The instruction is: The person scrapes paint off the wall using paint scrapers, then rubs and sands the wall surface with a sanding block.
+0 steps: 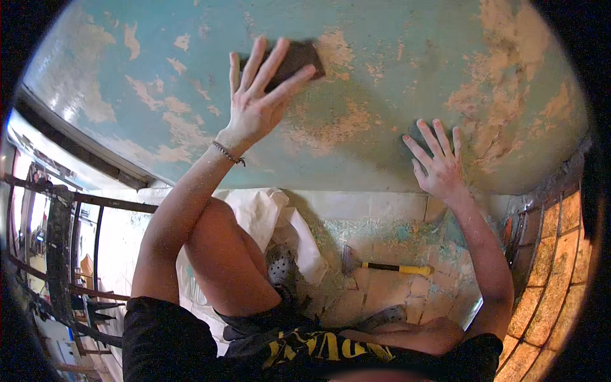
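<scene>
Against the wall (210, 110), whose blue-green paint is worn through to pale tan patches, my left hand (260, 90) presses a dark rectangular sanding pad (297, 58). The fingers spread over the pad; the palm side of the hand is hidden. Lower down and to the right, my right hand (438, 164) lies on the painted surface with fingers apart and nothing visible in it. Below both hands, a scraper with a black and yellow handle (396, 268) rests on the tiled floor (341, 305).
Paint flakes and dust (396, 238) litter the floor along the wall's foot. A crumpled white sheet (300, 238) lies by my left shoe (280, 265). Metal railings (59, 253) stand at left. On the right, dark bars cross an orange-lit tiled surface (544, 296).
</scene>
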Tool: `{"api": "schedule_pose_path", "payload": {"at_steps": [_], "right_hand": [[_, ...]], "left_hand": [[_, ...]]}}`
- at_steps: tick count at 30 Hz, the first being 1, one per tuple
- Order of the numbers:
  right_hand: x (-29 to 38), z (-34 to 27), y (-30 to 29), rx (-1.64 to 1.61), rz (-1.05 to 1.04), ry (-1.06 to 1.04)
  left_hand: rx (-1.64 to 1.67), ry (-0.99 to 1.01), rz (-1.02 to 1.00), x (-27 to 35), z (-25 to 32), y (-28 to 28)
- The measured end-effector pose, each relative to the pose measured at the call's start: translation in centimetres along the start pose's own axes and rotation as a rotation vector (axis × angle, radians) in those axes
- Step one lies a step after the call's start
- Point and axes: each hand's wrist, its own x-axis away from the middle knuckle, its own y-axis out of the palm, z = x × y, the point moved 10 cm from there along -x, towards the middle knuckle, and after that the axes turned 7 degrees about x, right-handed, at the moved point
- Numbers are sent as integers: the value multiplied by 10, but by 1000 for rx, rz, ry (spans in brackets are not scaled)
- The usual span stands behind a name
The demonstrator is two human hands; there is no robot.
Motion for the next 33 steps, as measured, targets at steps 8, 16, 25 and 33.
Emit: {"api": "schedule_pose_path", "payload": {"at_steps": [8,16,25,33], "right_hand": [[5,2,5,34,-48,3],[1,-10,4,-26,64,55],[2,-4,-4,-46,-122,62],[-3,-15,-7,-103,-68,117]], "left_hand": [[-76,-209,454,13,-72,-65],[28,409,-347,12,58,38],[-175,-273,506,24,-94,-68],[23,184,-6,-11,20,-1]]}}
